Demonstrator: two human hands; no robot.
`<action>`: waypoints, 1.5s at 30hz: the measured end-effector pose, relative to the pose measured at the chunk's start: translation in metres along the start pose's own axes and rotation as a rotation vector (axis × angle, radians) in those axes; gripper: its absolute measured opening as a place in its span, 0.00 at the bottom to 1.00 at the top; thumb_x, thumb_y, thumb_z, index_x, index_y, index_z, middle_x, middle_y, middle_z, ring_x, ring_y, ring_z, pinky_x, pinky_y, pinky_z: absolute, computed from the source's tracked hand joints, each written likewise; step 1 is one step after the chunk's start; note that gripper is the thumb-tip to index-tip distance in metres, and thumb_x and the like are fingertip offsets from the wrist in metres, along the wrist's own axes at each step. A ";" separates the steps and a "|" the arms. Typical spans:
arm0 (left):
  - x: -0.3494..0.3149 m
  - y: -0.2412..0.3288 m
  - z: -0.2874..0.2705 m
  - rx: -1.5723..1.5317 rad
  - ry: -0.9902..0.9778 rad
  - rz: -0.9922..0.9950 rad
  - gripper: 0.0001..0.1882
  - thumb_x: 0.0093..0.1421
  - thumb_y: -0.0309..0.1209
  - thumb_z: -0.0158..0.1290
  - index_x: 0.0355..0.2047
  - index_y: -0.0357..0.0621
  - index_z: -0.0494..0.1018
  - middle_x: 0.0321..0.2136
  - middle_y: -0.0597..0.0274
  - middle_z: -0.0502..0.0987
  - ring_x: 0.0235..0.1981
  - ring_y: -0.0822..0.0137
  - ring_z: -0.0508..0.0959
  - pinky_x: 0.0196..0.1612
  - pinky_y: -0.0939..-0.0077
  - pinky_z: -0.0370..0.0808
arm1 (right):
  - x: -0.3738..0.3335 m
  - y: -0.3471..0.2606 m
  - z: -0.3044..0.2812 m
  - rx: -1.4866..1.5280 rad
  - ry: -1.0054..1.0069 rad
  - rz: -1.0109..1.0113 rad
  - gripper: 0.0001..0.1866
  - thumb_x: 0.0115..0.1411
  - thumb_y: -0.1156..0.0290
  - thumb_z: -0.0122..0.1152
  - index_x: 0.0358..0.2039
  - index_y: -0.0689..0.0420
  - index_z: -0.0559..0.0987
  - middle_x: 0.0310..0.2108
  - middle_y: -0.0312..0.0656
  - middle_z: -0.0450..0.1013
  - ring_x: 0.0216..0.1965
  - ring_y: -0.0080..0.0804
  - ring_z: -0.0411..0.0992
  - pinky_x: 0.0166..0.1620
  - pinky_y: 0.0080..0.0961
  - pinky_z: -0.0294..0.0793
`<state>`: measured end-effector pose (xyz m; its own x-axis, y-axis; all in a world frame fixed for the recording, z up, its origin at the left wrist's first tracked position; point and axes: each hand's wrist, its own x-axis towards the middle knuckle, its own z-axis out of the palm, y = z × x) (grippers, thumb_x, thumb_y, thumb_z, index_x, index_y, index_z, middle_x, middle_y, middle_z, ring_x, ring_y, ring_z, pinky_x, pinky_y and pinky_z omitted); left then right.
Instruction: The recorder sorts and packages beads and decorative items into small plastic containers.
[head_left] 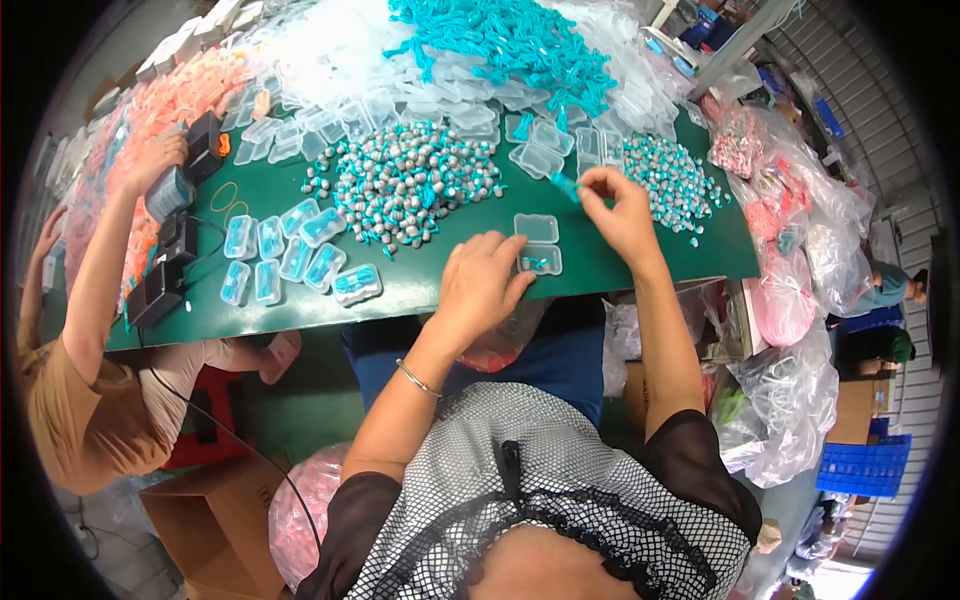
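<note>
In front of me on the green table lies a small clear plastic case (538, 229), its lid folded back and a few small teal and grey pieces in its near half. My left hand (480, 280) grips the case's left edge with fingers and thumb. My right hand (618, 212) pinches a teal cord-like piece (565, 186), slightly blurred, above the table to the right of the case. Beyond my left hand spreads a big heap of small grey and teal plugs (410, 185). A smaller heap of similar pieces (665, 180) lies past my right hand.
Several filled, closed cases (296, 258) sit to the left. Clear cases (540, 148) and a teal cord pile (510, 50) cover the far side. A co-worker's hand (160, 158) holds stacked cases by black devices (158, 290). Bulging plastic bags (785, 290) stand at right.
</note>
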<state>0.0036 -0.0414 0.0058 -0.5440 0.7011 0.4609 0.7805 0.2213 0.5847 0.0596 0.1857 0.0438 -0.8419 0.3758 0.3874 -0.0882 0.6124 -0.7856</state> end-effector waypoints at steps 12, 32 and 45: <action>0.000 -0.005 0.005 -0.017 0.023 -0.010 0.22 0.51 0.34 0.64 0.46 0.43 0.73 0.30 0.59 0.73 0.34 0.55 0.74 0.38 0.61 0.69 | -0.049 -0.003 0.022 -0.257 -0.174 -0.427 0.07 0.51 0.78 0.66 0.32 0.59 0.78 0.34 0.41 0.76 0.36 0.40 0.74 0.40 0.34 0.72; 0.000 0.002 0.000 -0.012 -0.021 -0.046 0.20 0.50 0.34 0.64 0.43 0.46 0.74 0.34 0.59 0.74 0.40 0.55 0.75 0.41 0.60 0.69 | -0.033 0.005 0.023 -0.428 -0.155 -0.266 0.13 0.57 0.75 0.60 0.44 0.57 0.78 0.38 0.44 0.74 0.40 0.44 0.73 0.44 0.37 0.70; 0.001 0.001 0.000 0.009 -0.020 -0.030 0.25 0.53 0.34 0.63 0.51 0.43 0.71 0.32 0.59 0.74 0.37 0.56 0.75 0.39 0.61 0.69 | -0.063 -0.011 0.017 -0.230 -0.130 -0.429 0.14 0.51 0.76 0.68 0.39 0.61 0.78 0.38 0.46 0.76 0.40 0.44 0.76 0.42 0.35 0.76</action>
<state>0.0043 -0.0407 0.0071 -0.5612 0.7073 0.4299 0.7666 0.2483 0.5922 0.1047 0.1434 0.0196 -0.8158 -0.0244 0.5778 -0.3338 0.8357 -0.4361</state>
